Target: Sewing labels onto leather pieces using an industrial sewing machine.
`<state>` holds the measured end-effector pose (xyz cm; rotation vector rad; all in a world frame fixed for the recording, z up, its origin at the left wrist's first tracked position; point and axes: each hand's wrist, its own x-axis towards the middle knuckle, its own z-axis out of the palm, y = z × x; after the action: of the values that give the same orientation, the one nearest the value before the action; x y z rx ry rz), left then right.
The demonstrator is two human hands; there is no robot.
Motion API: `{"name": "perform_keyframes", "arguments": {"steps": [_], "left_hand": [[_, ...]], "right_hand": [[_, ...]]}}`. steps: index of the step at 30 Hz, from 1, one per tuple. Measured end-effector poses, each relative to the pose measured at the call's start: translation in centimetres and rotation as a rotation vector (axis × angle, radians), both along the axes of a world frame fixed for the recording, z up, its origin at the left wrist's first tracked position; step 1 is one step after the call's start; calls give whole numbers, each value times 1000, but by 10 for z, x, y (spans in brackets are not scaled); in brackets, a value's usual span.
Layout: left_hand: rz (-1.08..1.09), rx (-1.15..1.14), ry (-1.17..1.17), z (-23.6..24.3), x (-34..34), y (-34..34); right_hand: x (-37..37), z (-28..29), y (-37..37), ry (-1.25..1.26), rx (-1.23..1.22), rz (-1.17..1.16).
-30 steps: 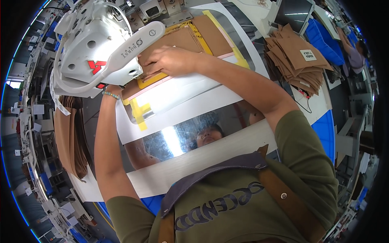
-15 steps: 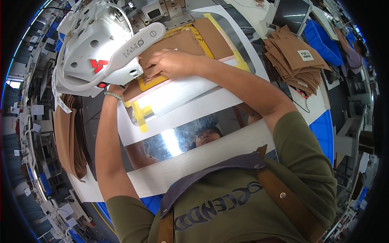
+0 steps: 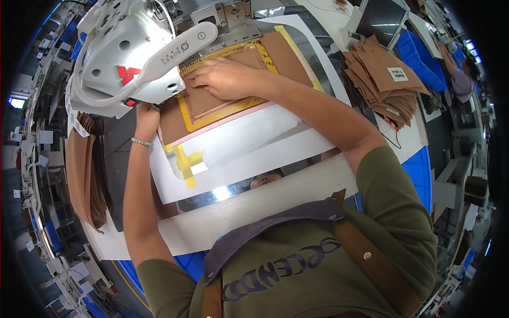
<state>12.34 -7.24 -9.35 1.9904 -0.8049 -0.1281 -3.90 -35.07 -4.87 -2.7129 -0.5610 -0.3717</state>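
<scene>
My right hand [image 3: 225, 78] lies with fingers stretched over a brown fabric piece [image 3: 204, 102]. A yellow-edged rectangular frame [image 3: 199, 124] surrounds that piece. Beneath them is a larger brown panel [image 3: 170, 124] on a white sheet-like template [image 3: 238, 138] with yellow tape [image 3: 185, 165] at its near left corner. Beside the panel's left edge, under the white sewing machine head [image 3: 124, 58], is my left hand [image 3: 147, 117]. Its fingers are mostly hidden by the machine, and a small dark thing shows by them. The needle area is out of sight.
A stack of brown fabric pieces [image 3: 387, 79] lies at the right, near a blue bin [image 3: 421, 58] and a screen [image 3: 380, 21]. More brown pieces [image 3: 85, 175] hang at the left edge of the table. A shiny metal plate [image 3: 222, 193] shows below the template.
The template, with its frame and brown panel, has slid toward me, covering more of the shiny plate. My left hand has drawn back to the left; my right hand stays on the brown piece.
</scene>
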Motion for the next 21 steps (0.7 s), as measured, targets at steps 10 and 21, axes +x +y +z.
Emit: {"name": "perform_keyframes", "arguments": {"steps": [10, 21], "left_hand": [[-164, 96, -181, 71, -79, 53], [-223, 177, -276, 93, -124, 57]], "right_hand": [[-17, 24, 11, 93, 59, 146], [-53, 42, -3, 80, -4, 181]]}}
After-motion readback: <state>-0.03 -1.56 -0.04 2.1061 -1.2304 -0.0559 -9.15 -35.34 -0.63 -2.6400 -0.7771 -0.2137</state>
